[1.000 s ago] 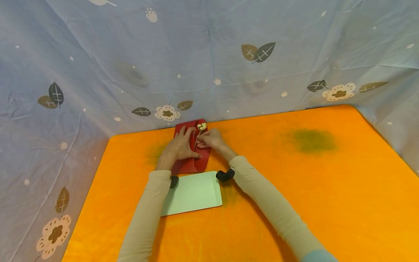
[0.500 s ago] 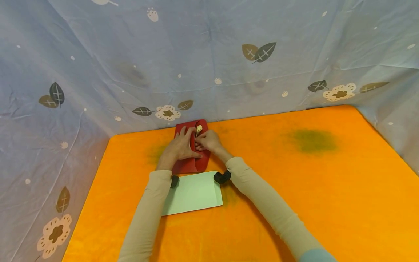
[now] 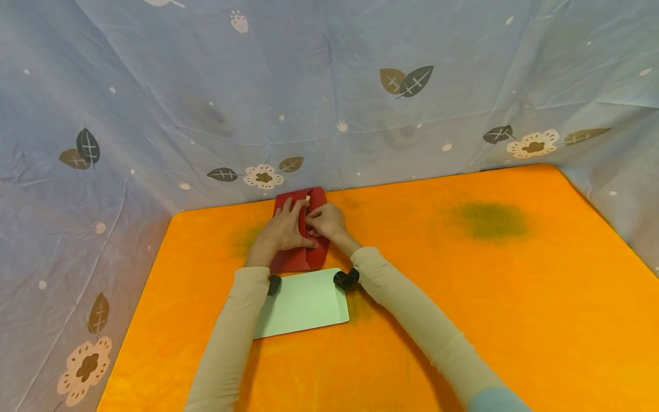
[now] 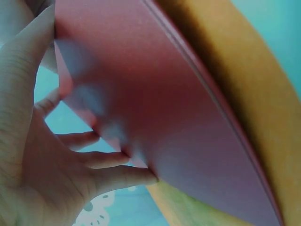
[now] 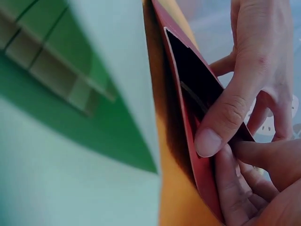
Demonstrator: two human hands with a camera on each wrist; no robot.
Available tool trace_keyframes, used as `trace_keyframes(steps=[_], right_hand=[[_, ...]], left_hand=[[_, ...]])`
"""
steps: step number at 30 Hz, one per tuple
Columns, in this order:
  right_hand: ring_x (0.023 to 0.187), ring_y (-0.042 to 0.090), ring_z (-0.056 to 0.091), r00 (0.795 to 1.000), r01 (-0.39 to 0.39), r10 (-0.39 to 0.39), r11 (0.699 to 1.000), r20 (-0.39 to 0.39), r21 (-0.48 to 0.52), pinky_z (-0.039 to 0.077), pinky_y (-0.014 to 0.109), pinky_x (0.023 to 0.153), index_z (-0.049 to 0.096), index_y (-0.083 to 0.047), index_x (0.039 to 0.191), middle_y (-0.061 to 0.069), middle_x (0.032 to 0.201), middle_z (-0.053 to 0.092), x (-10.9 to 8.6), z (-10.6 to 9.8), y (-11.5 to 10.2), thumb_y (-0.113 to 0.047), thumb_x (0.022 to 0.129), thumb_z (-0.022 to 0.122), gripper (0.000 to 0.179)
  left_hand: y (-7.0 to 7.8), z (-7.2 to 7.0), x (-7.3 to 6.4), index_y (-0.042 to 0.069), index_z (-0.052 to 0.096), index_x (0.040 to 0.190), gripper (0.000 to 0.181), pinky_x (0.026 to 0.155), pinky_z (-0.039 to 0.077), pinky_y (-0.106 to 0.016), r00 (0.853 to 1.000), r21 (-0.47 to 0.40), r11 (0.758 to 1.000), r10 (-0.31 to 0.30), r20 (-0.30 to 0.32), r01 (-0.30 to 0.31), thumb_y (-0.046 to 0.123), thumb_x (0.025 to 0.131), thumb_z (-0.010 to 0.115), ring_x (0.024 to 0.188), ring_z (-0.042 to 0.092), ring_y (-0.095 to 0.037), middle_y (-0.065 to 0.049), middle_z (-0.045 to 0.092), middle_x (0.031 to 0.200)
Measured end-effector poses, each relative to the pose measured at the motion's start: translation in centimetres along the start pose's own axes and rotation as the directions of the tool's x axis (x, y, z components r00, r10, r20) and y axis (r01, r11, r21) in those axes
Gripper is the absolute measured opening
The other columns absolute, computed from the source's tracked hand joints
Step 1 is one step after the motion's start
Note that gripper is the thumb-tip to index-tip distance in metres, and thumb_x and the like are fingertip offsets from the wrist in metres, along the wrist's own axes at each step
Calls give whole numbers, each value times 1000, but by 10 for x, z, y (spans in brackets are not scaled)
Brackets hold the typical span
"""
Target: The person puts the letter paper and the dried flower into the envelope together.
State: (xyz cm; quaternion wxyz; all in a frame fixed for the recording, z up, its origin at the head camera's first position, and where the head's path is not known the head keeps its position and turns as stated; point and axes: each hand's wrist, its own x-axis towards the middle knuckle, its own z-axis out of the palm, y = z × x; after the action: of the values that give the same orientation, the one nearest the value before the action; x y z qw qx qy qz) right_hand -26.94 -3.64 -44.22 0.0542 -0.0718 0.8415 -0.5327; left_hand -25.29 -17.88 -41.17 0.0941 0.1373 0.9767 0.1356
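Note:
A red envelope [image 3: 292,262] lies near the back edge, its mouth facing right with the flap folded out. My left hand [image 3: 280,229] is spread over it, thumb at the mouth and fingertips on the front panel, which bows up in the left wrist view. In the right wrist view the mouth gapes dark beside that thumb [image 5: 221,125]. My right hand [image 3: 328,222] pinches a sprig with small cream flower heads [image 3: 308,198] at the mouth. Only a bit of the heads shows past the left fingers; the stem is hidden.
A pale green envelope [image 3: 304,303] lies in front of the red one, under both wrists. The orange tabletop [image 3: 463,286] stretches right to a patterned grey-blue cloth wall [image 3: 360,91]. Black wrist cameras [image 3: 346,280] sit close over the green envelope.
My right hand has shifted slightly left, taking the flower sprig into the red envelope's mouth, so most of its cream heads have gone from sight. The left hand has stayed in place.

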Motion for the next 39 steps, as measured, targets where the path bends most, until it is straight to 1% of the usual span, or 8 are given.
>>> trace_keyframes(steps=[5, 9, 13, 15, 20, 26, 33, 39], right_hand=[[49, 12, 66, 1000, -21, 21, 1000, -16, -8, 53, 20, 52, 78, 0, 89, 13, 70, 72, 0, 0, 0, -8, 87, 71, 11], [49, 13, 66, 1000, -20, 20, 1000, 11, 19, 54, 22, 52, 77, 2, 92, 15, 72, 72, 0, 0, -1, -6, 87, 70, 12], [49, 12, 65, 998, -50, 48, 997, 30, 63, 54, 22, 52, 76, 4, 95, 17, 76, 73, 0, 0, -2, -4, 87, 68, 14], [49, 12, 66, 996, -80, 74, 987, 47, 138, 55, 23, 53, 74, 8, 98, 21, 80, 72, -1, 0, -2, -2, 88, 68, 15], [48, 10, 64, 988, -145, 120, 939, 99, 313, 56, 24, 54, 69, 14, 105, 29, 88, 70, -2, -1, -1, 3, 90, 65, 20], [44, 6, 59, 990, -102, 77, 970, 120, 222, 55, 24, 52, 70, 12, 106, 26, 85, 71, -2, 0, -1, 4, 89, 63, 20], [45, 8, 59, 968, -161, 97, 948, 233, 274, 55, 23, 52, 66, 15, 109, 14, 69, 64, -2, -2, -3, 7, 93, 56, 22], [48, 9, 59, 954, -143, 71, 961, 290, 235, 55, 24, 54, 67, 12, 110, 10, 69, 59, -1, -5, -3, 6, 95, 51, 23]], left_hand=[[0, 0, 0, 22, 28, 144, 100, 101, 40, -60, 1000, 1, 1000, -6, 6, 6, 55, 68, 84, 131, 35, -53, -24, 19, 155], [0, 0, 0, 22, 29, 143, 98, 100, 41, -60, 1000, 5, 1000, -3, 0, 3, 54, 68, 85, 129, 36, -54, -24, 21, 154], [0, 1, 0, 22, 29, 143, 98, 99, 42, -60, 1000, 9, 1000, 2, -3, -2, 54, 69, 85, 128, 38, -53, -24, 22, 153], [0, 1, 0, 22, 29, 143, 98, 98, 42, -60, 1000, 11, 1000, 2, -2, -2, 54, 69, 84, 128, 37, -53, -24, 21, 154], [0, 0, 0, 22, 29, 143, 99, 100, 41, -61, 1000, 9, 1000, -2, 5, 2, 55, 69, 84, 130, 36, -54, -24, 21, 154], [0, 0, -1, 21, 28, 144, 99, 101, 40, -62, 1000, 5, 1000, -4, 7, 4, 55, 69, 84, 130, 35, -56, -25, 20, 154], [0, 0, -2, 22, 28, 144, 99, 102, 39, -62, 1000, 2, 1000, -20, 18, 20, 56, 69, 84, 132, 33, -55, -25, 18, 155], [1, 0, -2, 22, 27, 145, 100, 102, 38, -62, 999, 11, 1000, -25, 24, 25, 56, 70, 83, 133, 32, -54, -24, 18, 156]])
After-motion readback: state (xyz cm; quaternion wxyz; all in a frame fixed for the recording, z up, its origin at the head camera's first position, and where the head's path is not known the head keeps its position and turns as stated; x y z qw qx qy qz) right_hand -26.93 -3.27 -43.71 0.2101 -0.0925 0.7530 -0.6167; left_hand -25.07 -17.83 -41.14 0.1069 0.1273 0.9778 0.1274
